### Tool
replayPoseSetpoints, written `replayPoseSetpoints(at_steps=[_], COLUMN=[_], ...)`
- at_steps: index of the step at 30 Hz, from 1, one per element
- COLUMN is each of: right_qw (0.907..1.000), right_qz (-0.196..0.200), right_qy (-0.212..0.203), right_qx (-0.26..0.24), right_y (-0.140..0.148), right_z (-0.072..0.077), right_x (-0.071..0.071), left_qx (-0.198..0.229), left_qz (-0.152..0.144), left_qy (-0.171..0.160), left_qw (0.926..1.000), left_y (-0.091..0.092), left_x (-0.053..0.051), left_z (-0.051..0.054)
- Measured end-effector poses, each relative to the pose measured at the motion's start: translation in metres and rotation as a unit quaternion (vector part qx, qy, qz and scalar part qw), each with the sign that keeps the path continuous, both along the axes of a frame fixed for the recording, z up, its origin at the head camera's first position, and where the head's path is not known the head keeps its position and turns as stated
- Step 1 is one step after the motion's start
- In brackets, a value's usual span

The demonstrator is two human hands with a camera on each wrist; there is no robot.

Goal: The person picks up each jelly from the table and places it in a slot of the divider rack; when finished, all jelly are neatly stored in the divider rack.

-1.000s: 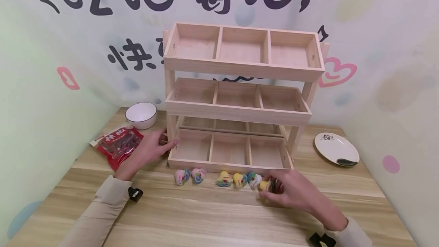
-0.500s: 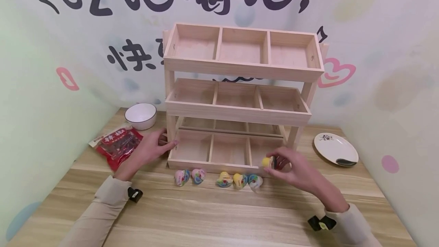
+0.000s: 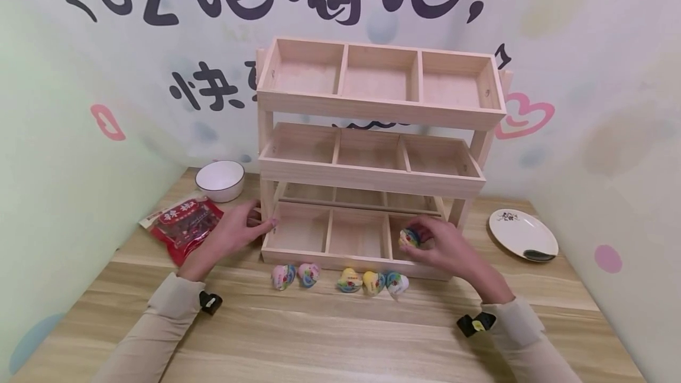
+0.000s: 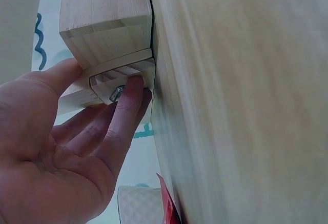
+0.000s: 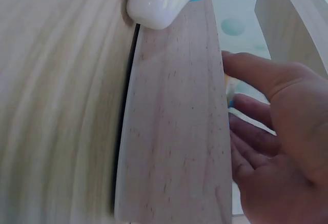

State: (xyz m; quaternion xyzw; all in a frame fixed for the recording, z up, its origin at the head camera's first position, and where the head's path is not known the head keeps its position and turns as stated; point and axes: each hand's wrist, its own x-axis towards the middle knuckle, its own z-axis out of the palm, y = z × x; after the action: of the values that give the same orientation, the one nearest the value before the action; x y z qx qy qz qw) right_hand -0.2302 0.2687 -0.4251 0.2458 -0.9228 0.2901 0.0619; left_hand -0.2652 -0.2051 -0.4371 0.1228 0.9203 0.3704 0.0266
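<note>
In the head view the left hand (image 3: 237,230) grips the lower left end of the wooden rack (image 3: 372,181); in the left wrist view its thumb and fingers lie around the wooden post end (image 4: 123,83). Over the bottom tier's right compartment, the right hand (image 3: 437,245) holds a small jelly cup (image 3: 408,238) between thumb and fingers. From the right wrist, the tier's front board (image 5: 174,116) hides most of that cup. On the table before the rack lie pink cups (image 3: 284,276), yellow cups (image 3: 349,281) and a white cup (image 3: 396,283).
A white bowl (image 3: 220,181) and a red packet (image 3: 186,223) are left of the rack. To its right lies an oval plate (image 3: 524,234). The rack's upper tier (image 3: 380,104) and middle tier (image 3: 372,173) overhang the bottom one.
The right hand has lifted a cup from the right end of the row and carried it up and back into the bottom right compartment. The left hand stays on the rack.
</note>
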Motion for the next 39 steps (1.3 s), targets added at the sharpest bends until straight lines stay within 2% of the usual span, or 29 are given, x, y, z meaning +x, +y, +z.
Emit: replayPoseSetpoints(at_steps=[7, 22, 33, 39], right_qw=[0.9989, 0.9973, 0.9945, 0.993], right_qz=[0.035, 0.04, 0.055, 0.061], right_qy=[-0.021, -0.062, -0.088, -0.101], right_qx=[0.024, 0.004, 0.018, 0.009], right_y=[-0.0044, -0.0042, -0.0029, -0.003], right_z=[-0.0064, -0.0091, -0.0073, -0.0074], right_x=[-0.008, -0.0085, -0.0098, -0.0112], left_qx=[0.0, -0.005, -0.009, -0.005], left_qz=[0.001, 0.001, 0.004, 0.003], left_qy=[-0.004, -0.002, -0.004, -0.01], left_qw=[1.0, 1.0, 0.9999, 0.9999], left_y=[0.0005, 0.0011, 0.0007, 0.0014], left_x=[0.0007, 0.0004, 0.001, 0.0015], left_z=[0.0011, 0.0025, 0.0013, 0.0024])
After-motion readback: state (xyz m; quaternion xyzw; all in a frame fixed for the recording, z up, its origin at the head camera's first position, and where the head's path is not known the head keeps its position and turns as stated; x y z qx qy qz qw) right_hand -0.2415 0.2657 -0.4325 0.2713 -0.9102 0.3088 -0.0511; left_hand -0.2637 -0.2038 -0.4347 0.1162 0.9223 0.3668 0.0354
